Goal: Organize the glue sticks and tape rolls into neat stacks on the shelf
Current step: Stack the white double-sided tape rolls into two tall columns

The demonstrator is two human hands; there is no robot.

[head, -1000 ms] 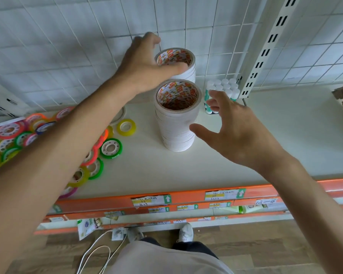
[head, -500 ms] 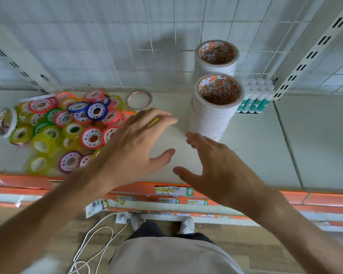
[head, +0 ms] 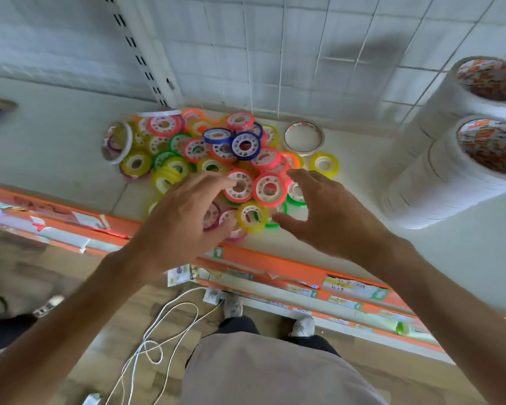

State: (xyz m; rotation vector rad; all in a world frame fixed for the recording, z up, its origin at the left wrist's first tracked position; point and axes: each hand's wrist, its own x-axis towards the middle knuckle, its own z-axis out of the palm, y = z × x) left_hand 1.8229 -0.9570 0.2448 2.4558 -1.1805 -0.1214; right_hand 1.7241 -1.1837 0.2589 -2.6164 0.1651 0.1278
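A loose heap of small coloured tape rolls (head: 216,153) lies on the white shelf (head: 56,135): pink, yellow, green and blue ones. My left hand (head: 184,217) hovers over the heap's front edge, fingers spread and holding nothing. My right hand (head: 330,211) hangs beside it over the heap's right side, fingers relaxed and empty too. Between the two hands lie a pink roll (head: 269,190) and a yellow roll (head: 251,216). Two tall stacks of white tape rolls (head: 438,182) stand at the right. No glue sticks are in view.
A single white tape ring (head: 303,137) lies behind the heap; another leans at its left (head: 116,141). The shelf's orange front rail (head: 275,264) carries price labels. A slotted upright (head: 146,54) rises at the back. White cable (head: 158,331) lies on the wooden floor.
The view swung left from the white stacks to the coloured heap. Both hands travelled left with it and now hover over the small rolls, still empty.
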